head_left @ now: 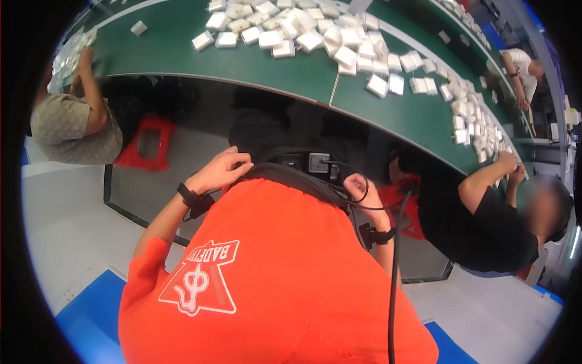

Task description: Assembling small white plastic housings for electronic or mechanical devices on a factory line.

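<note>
At my waist, over the orange shirt, sits a black waist belt (291, 180) with a small square device (319, 162) and thin cables on it. My left hand (223, 170) is at the belt's left end, its fingers bent and pressed together on the belt edge. On the other side my right hand (365, 191) has curled fingers beside the device, with a thin black cable (368, 187) looping across them. What lies under these fingers is partly hidden. Black straps with small boxes are on both my wrists.
Beyond me runs a curved green worktable (267, 76) with a heap of white block-shaped pieces (303, 30). Co-workers sit at left (79, 124) and right (485, 218), hands at the pieces. Red stools (145, 142) stand beneath. A thick black cable (394, 285) hangs past my right side.
</note>
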